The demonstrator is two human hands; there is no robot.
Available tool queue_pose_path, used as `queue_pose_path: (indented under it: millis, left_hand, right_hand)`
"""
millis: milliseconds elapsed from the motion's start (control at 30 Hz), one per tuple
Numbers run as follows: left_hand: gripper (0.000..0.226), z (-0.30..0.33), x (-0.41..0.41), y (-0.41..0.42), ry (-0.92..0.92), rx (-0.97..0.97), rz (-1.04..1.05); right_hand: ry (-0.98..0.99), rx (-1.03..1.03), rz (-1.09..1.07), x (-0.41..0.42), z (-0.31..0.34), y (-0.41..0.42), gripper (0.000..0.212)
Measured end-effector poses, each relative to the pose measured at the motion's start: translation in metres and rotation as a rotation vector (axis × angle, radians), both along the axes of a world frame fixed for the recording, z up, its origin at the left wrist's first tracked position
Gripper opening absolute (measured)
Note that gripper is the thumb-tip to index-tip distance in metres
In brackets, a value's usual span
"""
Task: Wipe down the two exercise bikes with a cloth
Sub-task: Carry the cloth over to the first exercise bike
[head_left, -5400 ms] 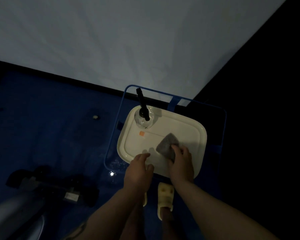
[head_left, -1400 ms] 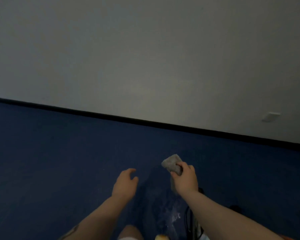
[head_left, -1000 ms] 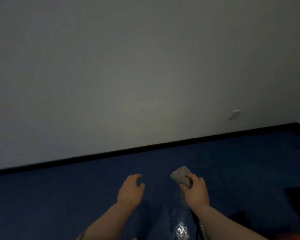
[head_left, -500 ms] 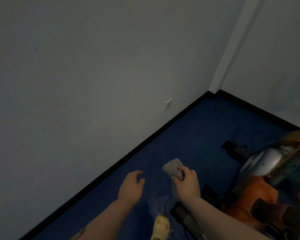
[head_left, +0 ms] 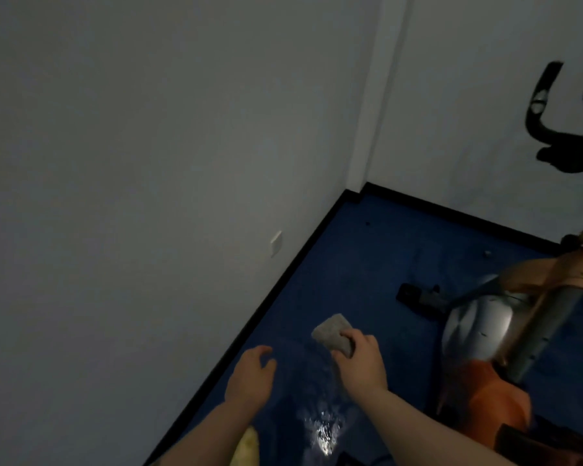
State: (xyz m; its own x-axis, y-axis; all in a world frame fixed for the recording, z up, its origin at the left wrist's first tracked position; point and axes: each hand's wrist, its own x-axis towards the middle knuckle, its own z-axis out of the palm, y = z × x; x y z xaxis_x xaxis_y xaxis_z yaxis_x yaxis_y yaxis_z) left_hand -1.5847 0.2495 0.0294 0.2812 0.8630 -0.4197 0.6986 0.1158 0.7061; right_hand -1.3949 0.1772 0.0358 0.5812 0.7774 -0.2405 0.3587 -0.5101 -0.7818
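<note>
A folded grey cloth is gripped in the right hand at lower centre, the empty left hand is held loosely apart, and the orange-and-silver exercise bike is located at right.

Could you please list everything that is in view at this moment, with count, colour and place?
exercise bike: one, orange and silver, at right on the floor
handlebar: one, black, upper right against the wall
cloth: one, grey, held above the floor at centre
wall plate: one, white, low on the left wall
floor: blue carpet with a black skirting strip; a glinting patch low at centre
slipper: one, yellow, bottom edge
left hand: empty, fingers loosely curled, left of the cloth
right hand: gripping the cloth
</note>
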Motion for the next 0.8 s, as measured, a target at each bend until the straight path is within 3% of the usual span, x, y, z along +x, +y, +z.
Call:
queue_pose_path:
  millis: [200, 400, 800]
  left_hand:
    - [0.039, 0.008, 0.045, 0.105, -0.004, 0.048, -0.221]
    - [0.035, 0.030, 0.123, 0.197, -0.120, 0.114, -0.381]
    - [0.035, 0.091, 0.337, 0.215, -0.390, 0.168, -0.717]
  right_hand:
    - [0.019, 0.065, -0.267, 0.028, 0.005, 0.068, 0.031]
    - [0.016, 0.100, -0.519, 0.066, 0.026, 0.109, 0.028]
    - [-0.073, 0.306, -0.900, 0.222, 0.076, 0.107, 0.032]
